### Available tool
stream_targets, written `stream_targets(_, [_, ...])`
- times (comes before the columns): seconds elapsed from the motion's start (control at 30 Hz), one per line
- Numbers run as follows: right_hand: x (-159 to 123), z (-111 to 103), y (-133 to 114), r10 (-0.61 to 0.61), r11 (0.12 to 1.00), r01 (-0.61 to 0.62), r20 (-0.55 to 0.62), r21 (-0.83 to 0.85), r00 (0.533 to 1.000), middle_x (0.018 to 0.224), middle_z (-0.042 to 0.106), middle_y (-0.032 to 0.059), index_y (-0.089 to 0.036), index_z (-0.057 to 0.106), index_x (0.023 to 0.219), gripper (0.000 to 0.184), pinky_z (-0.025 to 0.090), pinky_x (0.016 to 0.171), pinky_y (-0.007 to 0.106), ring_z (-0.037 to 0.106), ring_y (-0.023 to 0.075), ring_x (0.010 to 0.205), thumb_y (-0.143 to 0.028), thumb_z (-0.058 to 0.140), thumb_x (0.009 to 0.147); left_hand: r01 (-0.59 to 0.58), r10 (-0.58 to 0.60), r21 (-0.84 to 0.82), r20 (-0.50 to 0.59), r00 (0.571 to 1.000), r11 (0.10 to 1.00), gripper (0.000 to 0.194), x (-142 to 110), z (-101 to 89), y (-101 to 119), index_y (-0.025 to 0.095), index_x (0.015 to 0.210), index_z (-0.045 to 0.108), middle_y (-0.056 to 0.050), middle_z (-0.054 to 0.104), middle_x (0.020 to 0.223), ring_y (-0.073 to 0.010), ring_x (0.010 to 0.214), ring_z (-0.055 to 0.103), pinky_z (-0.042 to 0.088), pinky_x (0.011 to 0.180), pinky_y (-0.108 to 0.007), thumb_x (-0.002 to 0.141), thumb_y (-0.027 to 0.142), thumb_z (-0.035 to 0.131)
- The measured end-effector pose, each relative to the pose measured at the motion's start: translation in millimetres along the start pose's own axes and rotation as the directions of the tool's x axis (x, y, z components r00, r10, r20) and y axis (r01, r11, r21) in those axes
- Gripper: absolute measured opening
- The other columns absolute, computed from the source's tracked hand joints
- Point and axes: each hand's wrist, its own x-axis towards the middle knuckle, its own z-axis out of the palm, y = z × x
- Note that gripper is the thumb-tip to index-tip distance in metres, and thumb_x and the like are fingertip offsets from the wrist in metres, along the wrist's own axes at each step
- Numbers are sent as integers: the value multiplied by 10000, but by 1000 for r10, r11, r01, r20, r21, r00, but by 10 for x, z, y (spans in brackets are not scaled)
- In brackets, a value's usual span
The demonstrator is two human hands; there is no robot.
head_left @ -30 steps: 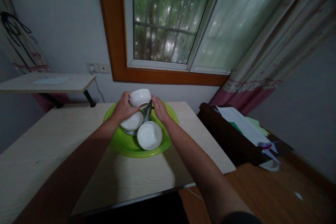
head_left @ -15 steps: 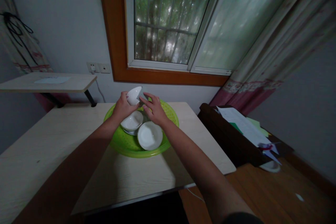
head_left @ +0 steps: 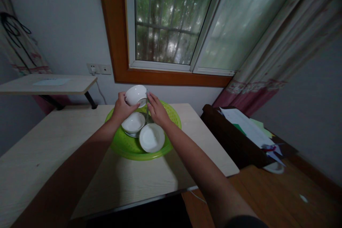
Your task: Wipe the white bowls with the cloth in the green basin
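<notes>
The step in hand looks like wiping 1 white bowl [head_left: 135, 95], which is tilted on its side above the far part of a green basin [head_left: 122, 150]. The left hand [head_left: 122, 109] grips it, thumb low and fingers behind. The right hand [head_left: 158, 111] lies flat by the bowl's foot, fingers extended; a grey strip [head_left: 147, 114], perhaps cloth, hangs beside them — whether they pinch it, I cannot tell. The next move likely calls for a firm left hold while the bowl is turned.

2 more bowls sit in the basin: a left bowl [head_left: 133, 122], upright on some dish, and a right bowl [head_left: 151, 138], tipped toward the viewer.

The basin stands on a pale wooden table [head_left: 141, 178] below a barred window [head_left: 168, 21] — a raised shelf [head_left: 18, 87] to the left, a curtain [head_left: 269, 57] and papers [head_left: 244, 126] to the right.
</notes>
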Motion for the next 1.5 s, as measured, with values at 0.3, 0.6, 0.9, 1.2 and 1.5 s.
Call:
stream_targets(0.3, [-45, 88, 68, 115, 991, -119, 71, 59, 991, 1603, 366, 101, -188, 298, 1575, 631, 262, 1249, 451, 350, 235, 1489, -516, 314, 1037, 36, -36, -4, 7, 999, 999, 758, 4, 0, -15, 194, 1177, 434, -106, 632, 1078, -264, 957, 672, 548, 790, -373, 587, 447, 836])
stream_targets(0.6, [-27, -8, -89, -186, 973, 197, 95, -117, 978, 1675, 193, 34, -259, 258, 1586, 560, 201, 1270, 457, 163, 211, 1553, -368, 367, 1047, 53, -54, 25, 46, 997, 998, 712, -5, -9, 61, 183, 1156, 444, -119, 657, 1066, -260, 931, 676, 536, 761, -355, 619, 486, 799])
stream_targets(0.9, [-30, -15, -179, -275, 931, 308, 176, -196, 945, 1652, 272, 33, -237, 262, 1583, 572, 208, 1271, 460, 50, 207, 1568, -351, 400, 1040, -18, 4, 90, 155, 988, 996, 645, -19, 8, 21, 188, 1176, 451, -122, 672, 1065, -276, 954, 682, 529, 788, -360, 662, 446, 741])
stream_targets(1.2, [11, -29, -40, -69, 998, 69, 9, -8, 998, 1649, 276, 55, -251, 253, 1585, 573, 202, 1270, 461, 217, 201, 1539, -441, 319, 1048, -155, 121, 92, 303, 945, 984, 728, -82, 36, 41, 208, 1219, 442, -114, 660, 1107, -284, 1005, 671, 533, 831, -383, 643, 521, 760])
stream_targets(1.5, [-21, 11, 130, 267, 955, -256, -58, 152, 962, 1513, 499, 136, -167, 434, 1507, 721, 323, 1203, 450, 468, 261, 1409, -650, 273, 996, -166, 127, 119, 281, 951, 979, 725, -78, 24, 46, 200, 1207, 448, -117, 655, 1089, -289, 979, 668, 524, 817, -391, 638, 507, 776])
